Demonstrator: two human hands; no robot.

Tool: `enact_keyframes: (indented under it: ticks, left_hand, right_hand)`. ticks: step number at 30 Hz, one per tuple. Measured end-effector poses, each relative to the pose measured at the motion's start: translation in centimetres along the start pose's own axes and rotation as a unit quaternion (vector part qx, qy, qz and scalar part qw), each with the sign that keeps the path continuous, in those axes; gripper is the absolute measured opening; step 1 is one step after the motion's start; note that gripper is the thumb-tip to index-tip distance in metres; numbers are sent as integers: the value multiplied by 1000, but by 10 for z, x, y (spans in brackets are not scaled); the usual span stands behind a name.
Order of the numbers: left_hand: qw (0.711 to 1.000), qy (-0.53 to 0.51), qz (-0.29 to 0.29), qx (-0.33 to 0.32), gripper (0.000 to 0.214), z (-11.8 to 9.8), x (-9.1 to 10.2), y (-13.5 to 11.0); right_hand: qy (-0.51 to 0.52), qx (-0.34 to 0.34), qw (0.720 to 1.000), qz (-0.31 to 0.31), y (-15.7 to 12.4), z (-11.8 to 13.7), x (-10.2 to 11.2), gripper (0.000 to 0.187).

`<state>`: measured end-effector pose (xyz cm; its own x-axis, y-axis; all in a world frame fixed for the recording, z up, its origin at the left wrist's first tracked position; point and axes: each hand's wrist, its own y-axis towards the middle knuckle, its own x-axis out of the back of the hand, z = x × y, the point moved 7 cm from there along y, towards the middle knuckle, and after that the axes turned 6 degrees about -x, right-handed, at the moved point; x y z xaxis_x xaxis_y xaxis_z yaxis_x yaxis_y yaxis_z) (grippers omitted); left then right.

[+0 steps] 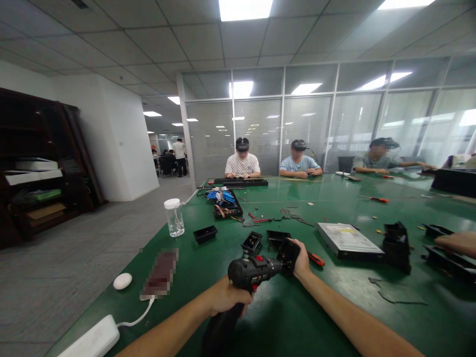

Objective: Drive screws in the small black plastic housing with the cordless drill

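My left hand (227, 296) is wrapped round the grip of a black cordless drill (253, 271) with red details. Its chuck points right, up against a small black plastic housing (287, 252). My right hand (302, 262) grips that housing from its right side and holds it tilted toward the drill. The drill's tip is hidden where it meets the housing. Just beyond lie two more black housings, one open-topped with small parts inside (252, 242) and another partly covered (275, 237). A screwdriver (316, 259) with an orange-red handle lies behind my right hand.
On the green table (178, 267) are a clear jar (174, 218), a black tray (205, 234), a silver disc drive (347, 240), wire scraps and a white power strip (92, 339). A co-worker's hand (457, 243) is at the right; several people sit across.
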<state>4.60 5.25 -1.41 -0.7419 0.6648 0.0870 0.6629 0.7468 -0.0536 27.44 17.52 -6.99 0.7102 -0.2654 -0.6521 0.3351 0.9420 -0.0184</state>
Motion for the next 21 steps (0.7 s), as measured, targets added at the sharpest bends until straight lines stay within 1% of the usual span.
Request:
enact_keyframes:
  ticks: [3,7,15,21]
  left_hand:
    - [1000,-6,2,-12,13,-1,0,0]
    - [1000,-6,2,-11,15,0,0,1]
    - [1000,-1,4,-28,17,2,-1,3]
    - [999,24,-5,-21,17,0,-1,1]
  right_hand:
    - [2,-25,1000,0,2,-4,1,21]
    - [4,-25,1000,3,1,-3,0,21]
    - [7,-17,1000,-1,7,-6,5,22]
    - [26,-44,999,7,15,-14,9,22]
